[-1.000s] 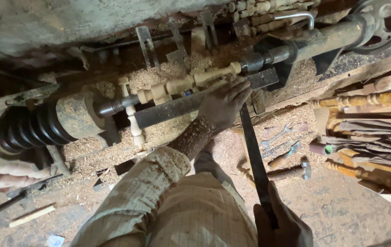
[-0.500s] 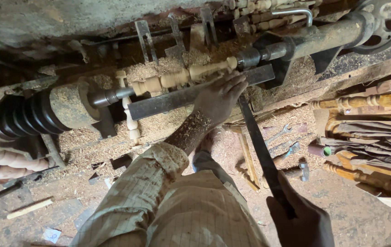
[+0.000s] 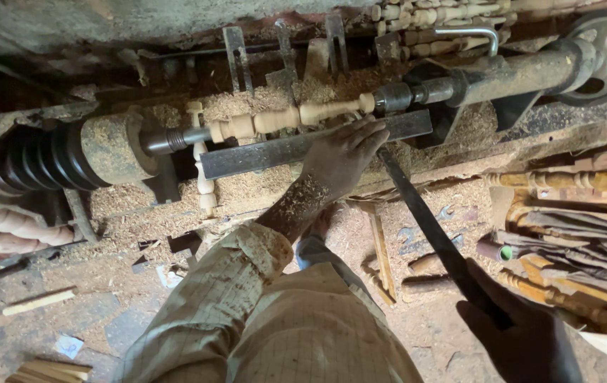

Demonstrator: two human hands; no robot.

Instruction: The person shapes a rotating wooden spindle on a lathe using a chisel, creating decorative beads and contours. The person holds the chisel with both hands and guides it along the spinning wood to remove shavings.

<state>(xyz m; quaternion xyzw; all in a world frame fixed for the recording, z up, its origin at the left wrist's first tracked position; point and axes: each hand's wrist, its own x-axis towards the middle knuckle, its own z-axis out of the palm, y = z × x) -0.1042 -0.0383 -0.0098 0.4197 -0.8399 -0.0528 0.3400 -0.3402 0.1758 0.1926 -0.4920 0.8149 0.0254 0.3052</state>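
Note:
A pale turned wooden spindle (image 3: 282,118) is mounted between the centres of a dusty lathe. My left hand (image 3: 342,157) rests on the flat metal tool rest (image 3: 261,152) just below the spindle's right end, fingers laid over the blade end of a long dark chisel (image 3: 424,220). The chisel slants down to the lower right, where my right hand (image 3: 523,333) grips its handle. Sawdust coats my left forearm and sleeve.
The lathe's black ribbed pulley (image 3: 30,159) sits at the left, and the tailstock with its handwheel (image 3: 605,46) at the upper right. Finished turned spindles (image 3: 573,181) and wood pieces lie at the right. Sawdust, offcuts and loose tools cover the floor.
The view has shifted slightly, so the lathe sits a little lower and further right in frame. Both hands keep the same hold on the chisel against the tool rest.

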